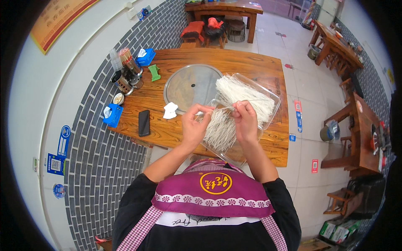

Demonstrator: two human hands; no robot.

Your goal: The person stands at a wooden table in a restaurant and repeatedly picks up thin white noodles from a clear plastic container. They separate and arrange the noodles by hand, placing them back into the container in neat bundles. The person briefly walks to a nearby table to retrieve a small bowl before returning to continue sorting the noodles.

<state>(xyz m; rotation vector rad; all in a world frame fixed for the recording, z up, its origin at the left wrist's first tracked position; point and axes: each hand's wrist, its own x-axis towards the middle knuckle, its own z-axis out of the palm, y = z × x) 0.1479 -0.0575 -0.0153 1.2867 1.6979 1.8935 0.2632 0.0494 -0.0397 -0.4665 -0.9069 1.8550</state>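
My left hand (195, 126) pinches one end of a few white dried noodle strands (223, 108) between thumb and forefinger. At their other end, my right hand (246, 120) grips the strands with its fingertips. Both hands hover over a clear rectangular tray (230, 158) near the table's front edge, which holds a loose bundle of thin noodles (220, 130). Just beyond it, a second clear tray (277, 109) is heaped with whiter noodles (240, 91). My right hand covers part of that heap.
The wooden table (169, 135) bears a round metal plate (182, 84), crumpled white paper (170, 110), a black smartphone (144, 123) and a green holder (154, 72). Along the brick wall stand tissue boxes (113, 116), a small bowl (118, 98) and metal utensil holders (124, 83).
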